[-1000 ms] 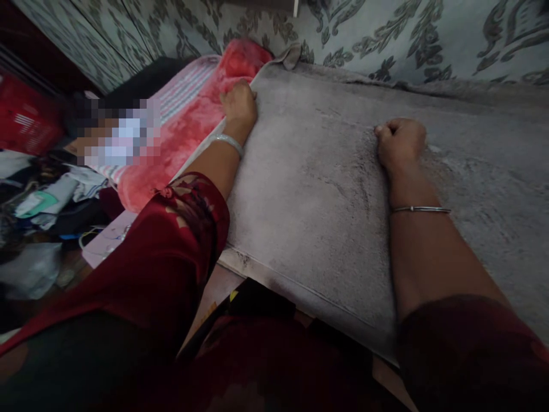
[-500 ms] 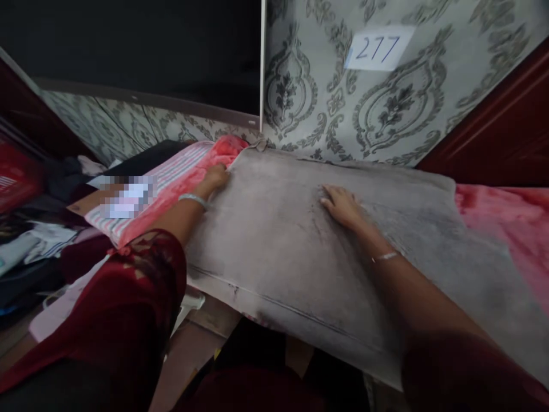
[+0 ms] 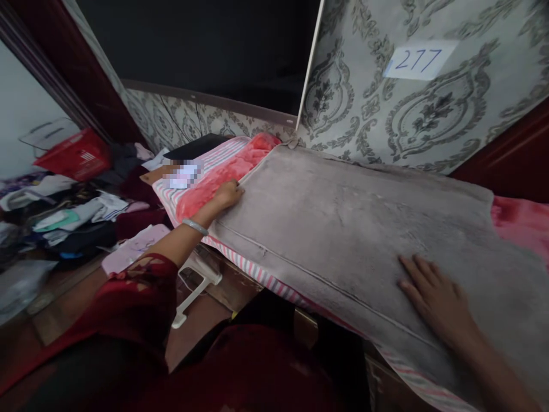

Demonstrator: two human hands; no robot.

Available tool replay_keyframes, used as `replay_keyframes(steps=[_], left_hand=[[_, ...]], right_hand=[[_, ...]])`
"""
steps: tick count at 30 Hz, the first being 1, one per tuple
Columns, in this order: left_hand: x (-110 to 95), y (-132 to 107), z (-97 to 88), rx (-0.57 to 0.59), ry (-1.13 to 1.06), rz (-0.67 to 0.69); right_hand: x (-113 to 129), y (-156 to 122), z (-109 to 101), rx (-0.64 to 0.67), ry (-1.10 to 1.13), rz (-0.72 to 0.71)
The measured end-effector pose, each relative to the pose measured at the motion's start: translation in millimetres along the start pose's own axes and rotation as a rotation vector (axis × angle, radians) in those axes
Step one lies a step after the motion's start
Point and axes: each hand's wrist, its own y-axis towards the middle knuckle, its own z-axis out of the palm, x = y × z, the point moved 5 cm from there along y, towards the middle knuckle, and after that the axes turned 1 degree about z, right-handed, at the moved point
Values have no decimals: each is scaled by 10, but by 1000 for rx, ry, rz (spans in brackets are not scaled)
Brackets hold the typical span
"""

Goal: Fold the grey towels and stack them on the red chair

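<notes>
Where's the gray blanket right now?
In the head view, the gray blanket spreads across the middle and right, over the pink blanket. The left hand is at its left edge; the right hand rests on it.

A dark screen (image 3: 206, 51) with a pale right edge is on the patterned wall (image 3: 328, 86). To its right, a white paper (image 3: 418, 59) reads "277". Dark red panels (image 3: 514, 143) slant at either side. At far left stands a red basket (image 3: 81, 157); mixed clothes (image 3: 86, 214) lie heaped before it. Nearer are a clear bag (image 3: 26, 283) and a flat pink thing (image 3: 132, 247). A black slab (image 3: 197, 147) lies below the screen.
</notes>
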Motion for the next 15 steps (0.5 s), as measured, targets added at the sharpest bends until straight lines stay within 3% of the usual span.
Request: replay_keyframes(steps=[6,11,15], left_hand=[[-14,-221,92,-73,88,-35],[-69,-239,88,-116,139,-41],[-63,-261,18,-44,239,-43]], right_hand=[[-166,-205,35,-62,-45,59],[-62,-143,-2,-38,-28,85],[112,-109,-151,64,-28,173]])
